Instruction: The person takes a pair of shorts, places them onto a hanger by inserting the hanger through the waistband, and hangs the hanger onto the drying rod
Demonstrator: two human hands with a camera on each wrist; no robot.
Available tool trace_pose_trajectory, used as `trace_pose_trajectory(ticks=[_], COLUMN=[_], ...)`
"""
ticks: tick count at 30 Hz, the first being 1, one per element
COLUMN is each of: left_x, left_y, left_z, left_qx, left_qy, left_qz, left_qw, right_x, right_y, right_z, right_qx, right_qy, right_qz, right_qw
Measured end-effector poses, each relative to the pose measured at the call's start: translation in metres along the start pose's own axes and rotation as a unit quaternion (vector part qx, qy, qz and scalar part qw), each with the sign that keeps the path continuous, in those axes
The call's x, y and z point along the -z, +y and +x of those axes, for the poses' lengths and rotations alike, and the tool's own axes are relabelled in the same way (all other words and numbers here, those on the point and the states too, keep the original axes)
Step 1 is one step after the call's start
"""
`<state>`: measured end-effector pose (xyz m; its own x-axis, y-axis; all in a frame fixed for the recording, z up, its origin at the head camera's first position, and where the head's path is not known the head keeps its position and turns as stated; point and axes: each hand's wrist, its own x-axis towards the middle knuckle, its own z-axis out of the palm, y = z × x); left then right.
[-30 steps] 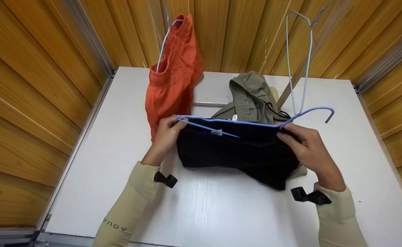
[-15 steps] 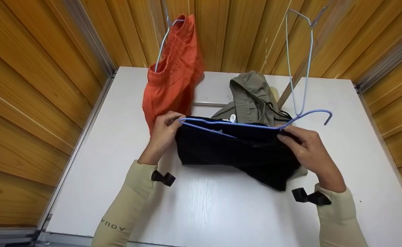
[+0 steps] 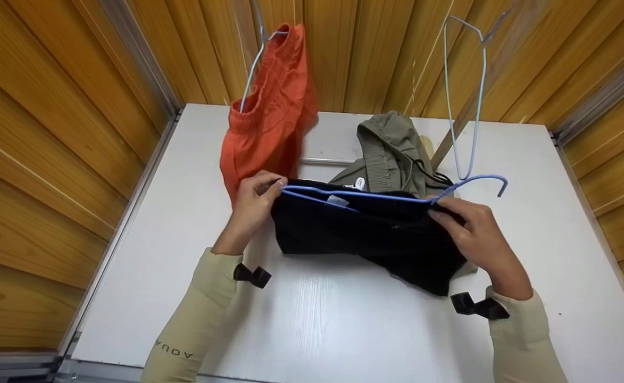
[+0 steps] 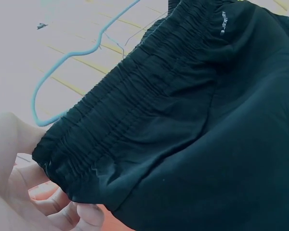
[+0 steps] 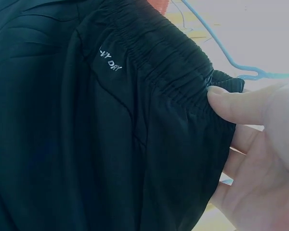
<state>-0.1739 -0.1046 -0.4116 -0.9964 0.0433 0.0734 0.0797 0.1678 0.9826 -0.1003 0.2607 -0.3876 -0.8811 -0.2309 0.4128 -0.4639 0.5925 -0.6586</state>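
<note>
Black shorts (image 3: 359,229) with a gathered elastic waistband (image 4: 115,101) are stretched between my two hands. A blue wire hanger (image 3: 375,197) lies in the waist opening, its hook (image 3: 490,178) sticking out to the right. My left hand (image 3: 250,205) pinches the left end of the waistband, right at the hanger's bent end. With thumb and fingers, my right hand (image 3: 476,231) grips the waistband's right corner, just below the base of the hook. White lettering (image 5: 110,58) shows on the shorts in the right wrist view. A pale label (image 3: 338,200) shows inside the waist.
Orange shorts (image 3: 269,127) hang on a hanger at the back left, close behind my left hand. Grey-green shorts (image 3: 391,149) with a black cord lie behind the black ones. Another wire hanger (image 3: 482,96) hangs at the back right. Wood-panelled walls (image 3: 35,133) enclose the white table (image 3: 312,324).
My left hand has shifted slightly left, and the waistband's left end now comes up around the hanger's end. The hanger's hook has dipped a little and moved left. My right hand stays nearly still.
</note>
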Motion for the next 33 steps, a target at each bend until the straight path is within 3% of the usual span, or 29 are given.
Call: trace_pose_trajectory(ticks=[13,23,33], left_x=[0.003,0.002,-0.002], left_y=[0.009,0.01,0.013], left_z=[0.005,0.006,0.003], left_qx=[-0.019,-0.024,-0.05], left_qy=[0.001,-0.001,-0.004], left_qz=[0.005,0.04,0.059], left_qw=[0.9998,0.9989,0.997], right_x=[-0.002,-0.004,-0.01], right_y=[-0.002,0.0,-0.007], right_z=[0.001,0.0,0.004], right_qx=[0.004,0.007,0.028], right_qy=[-0.004,-0.026,-0.04], right_qz=[0.0,-0.051,-0.058], right_qw=[1.0,0.9983,0.9971])
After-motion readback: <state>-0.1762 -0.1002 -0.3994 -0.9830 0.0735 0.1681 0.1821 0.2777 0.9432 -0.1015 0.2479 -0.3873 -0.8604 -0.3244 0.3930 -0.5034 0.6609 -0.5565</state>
